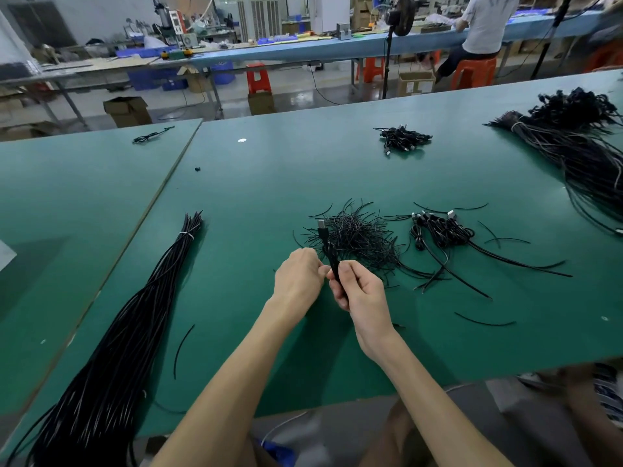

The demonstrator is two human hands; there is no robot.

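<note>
At frame centre I see the right hand (359, 291) curled round the black cable (325, 237), plug poking up above it, the left hand (298, 274) pinching it alongside

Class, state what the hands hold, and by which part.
A folded black USB cable: right hand grips its lower part, left hand pinches alongside; plug end free.

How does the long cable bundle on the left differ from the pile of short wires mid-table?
The cable bundle is long; the wire pile holds short pieces. The cable bundle's strands run side by side, bound by a white tie; the wire pile lies loose and tangled. Both are black and lie on the green table.
</note>
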